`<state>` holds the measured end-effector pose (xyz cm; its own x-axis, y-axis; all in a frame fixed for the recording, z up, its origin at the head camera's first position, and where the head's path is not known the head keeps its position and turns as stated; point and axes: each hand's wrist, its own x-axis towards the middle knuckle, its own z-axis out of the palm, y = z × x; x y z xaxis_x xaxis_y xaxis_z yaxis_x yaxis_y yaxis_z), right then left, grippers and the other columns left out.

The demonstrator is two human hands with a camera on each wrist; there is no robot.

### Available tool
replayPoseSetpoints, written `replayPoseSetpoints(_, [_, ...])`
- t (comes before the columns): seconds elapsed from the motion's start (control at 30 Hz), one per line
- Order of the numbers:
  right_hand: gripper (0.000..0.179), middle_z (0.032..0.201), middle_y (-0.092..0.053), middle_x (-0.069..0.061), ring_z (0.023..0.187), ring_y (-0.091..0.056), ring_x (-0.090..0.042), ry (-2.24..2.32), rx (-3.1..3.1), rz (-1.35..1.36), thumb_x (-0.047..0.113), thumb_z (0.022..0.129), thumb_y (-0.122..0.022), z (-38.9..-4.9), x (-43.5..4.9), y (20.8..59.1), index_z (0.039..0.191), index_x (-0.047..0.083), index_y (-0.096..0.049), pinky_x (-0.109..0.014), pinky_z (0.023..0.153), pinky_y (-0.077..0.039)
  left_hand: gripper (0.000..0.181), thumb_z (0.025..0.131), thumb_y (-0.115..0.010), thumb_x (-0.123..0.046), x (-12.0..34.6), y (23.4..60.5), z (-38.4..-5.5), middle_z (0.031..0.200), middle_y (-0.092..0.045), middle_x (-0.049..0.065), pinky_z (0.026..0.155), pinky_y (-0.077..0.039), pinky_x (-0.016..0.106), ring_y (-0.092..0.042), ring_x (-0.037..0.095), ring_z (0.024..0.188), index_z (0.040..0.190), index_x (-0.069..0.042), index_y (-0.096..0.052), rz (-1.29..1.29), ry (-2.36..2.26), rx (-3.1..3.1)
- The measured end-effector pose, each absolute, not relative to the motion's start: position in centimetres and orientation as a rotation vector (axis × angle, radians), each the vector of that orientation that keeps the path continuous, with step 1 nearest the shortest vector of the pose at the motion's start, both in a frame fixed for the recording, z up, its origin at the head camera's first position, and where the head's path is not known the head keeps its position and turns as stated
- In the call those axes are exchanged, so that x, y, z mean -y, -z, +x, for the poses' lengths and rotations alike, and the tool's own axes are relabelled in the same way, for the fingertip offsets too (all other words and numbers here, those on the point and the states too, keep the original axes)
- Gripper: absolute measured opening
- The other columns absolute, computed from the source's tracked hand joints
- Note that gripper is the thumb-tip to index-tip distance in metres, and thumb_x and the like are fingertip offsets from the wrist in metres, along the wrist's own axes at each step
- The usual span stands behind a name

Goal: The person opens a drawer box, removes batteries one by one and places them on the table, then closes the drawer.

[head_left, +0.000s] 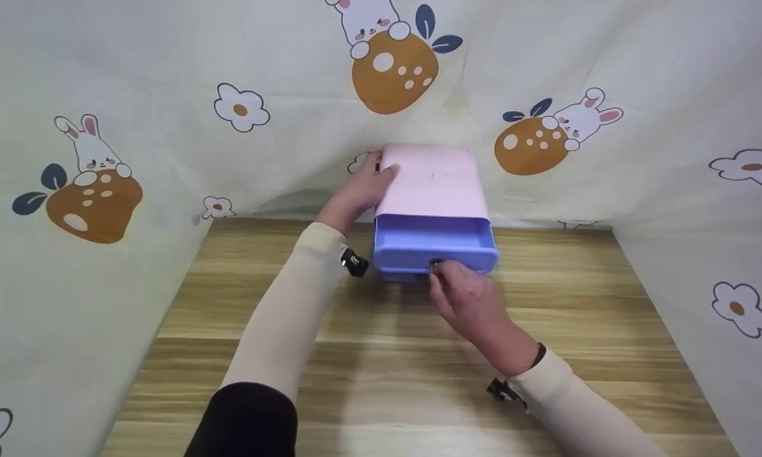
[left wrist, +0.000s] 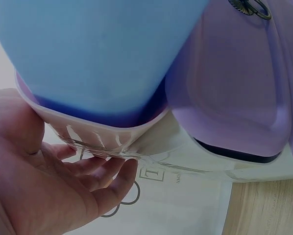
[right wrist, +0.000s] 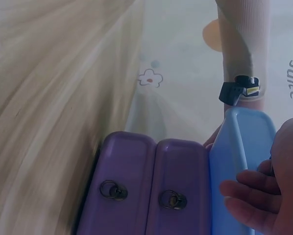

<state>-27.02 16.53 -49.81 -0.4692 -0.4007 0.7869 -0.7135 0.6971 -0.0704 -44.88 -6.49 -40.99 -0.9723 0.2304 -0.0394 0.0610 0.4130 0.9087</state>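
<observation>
A small drawer cabinet with a pale pink top (head_left: 432,181) stands on the wooden table against the back sheet. Its blue top drawer (head_left: 399,259) is pulled partway out, and the part of its inside in view holds nothing. My left hand (head_left: 363,189) holds the cabinet's left upper edge, thumb on the top and fingers along the side. At the drawer's front, my right hand (head_left: 473,301) pinches the dark metal ring pull (head_left: 435,264). Below the blue drawer, two purple drawers (right wrist: 124,181) with ring pulls are closed in the right wrist view.
Wood-grain table (head_left: 260,285) spreads in front of the cabinet and to both sides. A cream sheet (head_left: 292,51) printed with rabbits, fruit and flowers rises at the back and sides. Each wrist wears a small black camera (head_left: 354,262).
</observation>
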Motion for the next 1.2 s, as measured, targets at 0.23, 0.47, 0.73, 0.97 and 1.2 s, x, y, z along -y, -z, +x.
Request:
replayPoseSetpoints(0.23, [0.012,0.086,-0.069,-0.009,0.059,-0.061,-0.020,-0.533,2.152,0.818,0.007,0.097,-0.075,-27.8,-16.3,49.8,0.101,0.001,-0.066,-0.034,0.045,-0.052,0.074,0.118,-0.049,-0.043,6.5,41.0,-44.9,0.181,-0.027,0.015,0.133,-0.025,0.041,-0.027,0.028,0.165,0.176,-0.008,-0.018,0.256,-1.594,-2.512])
replayPoseSetpoints(0.47, [0.007,0.087,-0.069,-0.008,0.063,-0.062,-0.021,-0.606,2.197,0.803,0.008,0.101,-0.072,-28.5,-16.0,49.4,0.101,0.003,-0.067,-0.036,0.051,-0.054,0.072,0.118,-0.049,-0.042,6.6,41.2,-45.0,0.178,-0.034,0.013,0.131,-0.031,0.041,-0.034,0.025,0.161,0.176,-0.009,-0.021,0.266,-1.625,-2.494])
replayPoseSetpoints(0.73, [0.013,0.084,-0.067,-0.005,0.067,-0.063,-0.019,-0.681,2.259,0.737,0.010,0.100,-0.077,-29.4,-15.8,49.1,0.097,0.006,-0.065,-0.036,0.056,-0.055,0.073,0.118,-0.049,-0.043,6.6,41.1,-44.9,0.177,-0.035,0.013,0.131,-0.030,0.041,-0.035,0.025,0.161,0.176,-0.010,-0.021,0.249,-1.621,-2.488])
replayPoseSetpoints(0.97, [0.015,0.085,-0.068,-0.007,0.070,-0.065,-0.020,-0.703,2.312,0.688,0.008,0.099,-0.080,-30.3,-15.5,48.9,0.097,0.005,-0.065,-0.038,0.059,-0.057,0.074,0.117,-0.049,-0.044,6.6,41.1,-45.0,0.179,-0.032,0.013,0.132,-0.027,0.042,-0.031,0.026,0.164,0.176,-0.010,-0.020,0.250,-1.600,-2.498])
replayPoseSetpoints(1.2, [0.014,0.085,-0.067,-0.005,0.071,-0.064,-0.020,-0.712,2.350,0.647,0.009,0.101,-0.076,-30.9,-15.4,48.8,0.097,0.007,-0.064,-0.037,0.060,-0.057,0.074,0.118,-0.049,-0.045,6.6,41.0,-44.9,0.180,-0.031,0.012,0.133,-0.025,0.043,-0.029,0.026,0.165,0.176,-0.011,-0.020,0.230,-1.579,-2.506])
